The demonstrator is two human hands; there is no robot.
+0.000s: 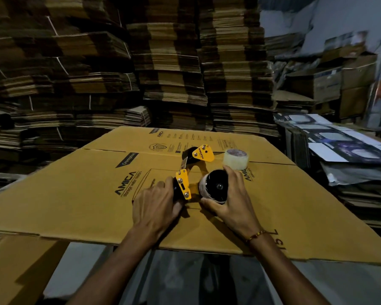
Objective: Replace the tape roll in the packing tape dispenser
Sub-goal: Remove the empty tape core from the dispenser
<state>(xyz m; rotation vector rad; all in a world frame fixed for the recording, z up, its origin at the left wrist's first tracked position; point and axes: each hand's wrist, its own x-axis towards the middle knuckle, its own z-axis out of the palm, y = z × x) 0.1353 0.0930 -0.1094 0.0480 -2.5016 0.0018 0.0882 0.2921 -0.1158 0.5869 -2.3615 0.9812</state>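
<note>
A yellow and black packing tape dispenser (pixel 183 183) lies on a flattened cardboard box (pixel 75 190). My left hand (pixel 156 201) grips its black handle at the near end. My right hand (pixel 227 199) is wrapped around the roll (pixel 215 186) mounted on the dispenser's black hub. A fresh roll of clear tape (pixel 235 159) stands on the cardboard just beyond my right hand, apart from it. The dispenser's far end with its yellow plate (pixel 203 154) points away from me.
Tall stacks of flattened cartons (pixel 163 73) rise behind the work surface. Printed sheets and boxes (pixel 343 146) are piled to the right. The cardboard's near edge (pixel 185 247) overhangs a grey floor.
</note>
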